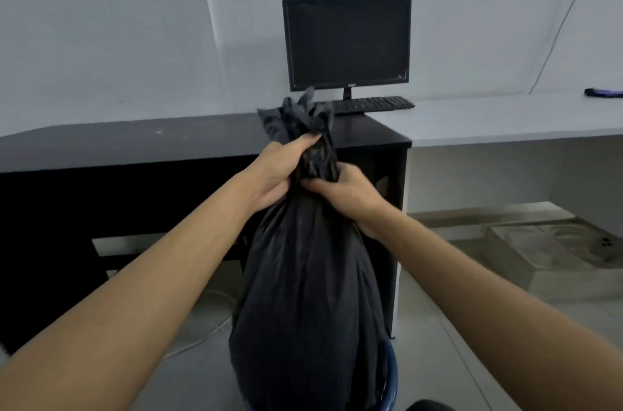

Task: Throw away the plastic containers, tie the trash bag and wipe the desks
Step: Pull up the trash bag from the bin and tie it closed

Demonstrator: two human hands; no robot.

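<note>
Black desk [135, 141] butts white desk [505, 120], monitor [347, 41] near the seam; floor [455, 326] open to the right. My left hand [273, 174] and right hand [340, 190] both grip the trash bag [310, 275] neck.

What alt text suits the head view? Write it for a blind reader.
Two hands grip the gathered neck of a full black plastic trash bag, the left hand above the right hand; the bag stands in a blue bin. Behind are a black desk, a dark flat monitor, a black keyboard and a white desk.

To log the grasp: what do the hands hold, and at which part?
The left hand and right hand grip the black trash bag at its gathered neck.
</note>
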